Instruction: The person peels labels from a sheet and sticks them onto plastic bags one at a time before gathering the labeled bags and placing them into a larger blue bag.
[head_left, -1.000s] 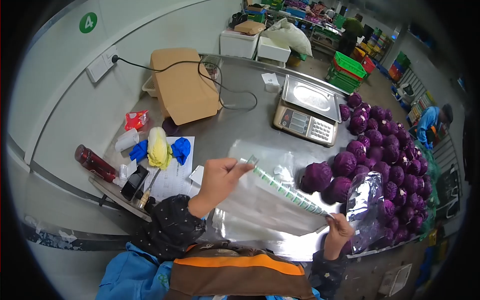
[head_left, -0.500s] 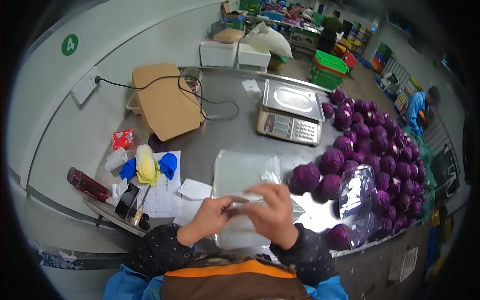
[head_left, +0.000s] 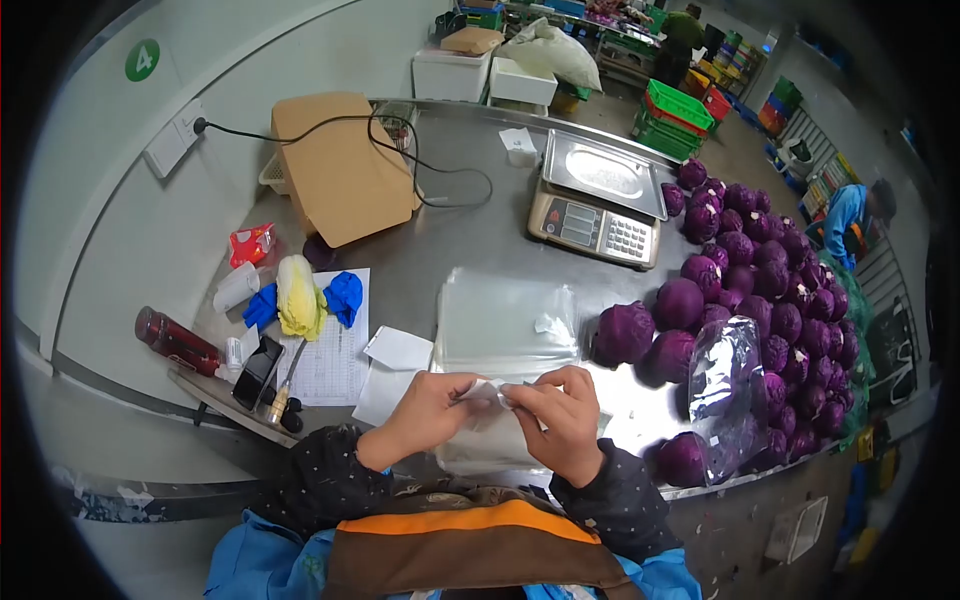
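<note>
My left hand (head_left: 425,415) and my right hand (head_left: 560,422) are close together over the front of the table. Fingers and thumbs of both pinch a small white slip (head_left: 487,393), perhaps paper or a label. Beneath them lies a stack of clear plastic bags (head_left: 500,320), partly hidden by the hands. White paper cards (head_left: 398,350) lie left of the stack. Purple cabbages (head_left: 625,333) are heaped on the right, with a clear plastic bag (head_left: 725,395) resting against the nearer ones.
A weighing scale (head_left: 598,205) stands behind the bags. On the left are a cardboard box (head_left: 345,180) with a black cable across it, a napa cabbage (head_left: 298,300), blue gloves (head_left: 343,298), a knife (head_left: 283,395) and a dark red flask (head_left: 178,338). A person (head_left: 845,225) bends at far right.
My hands have moved slightly lower and apart, and the white slip now shows between the fingertips. The whole view has shifted a little.
</note>
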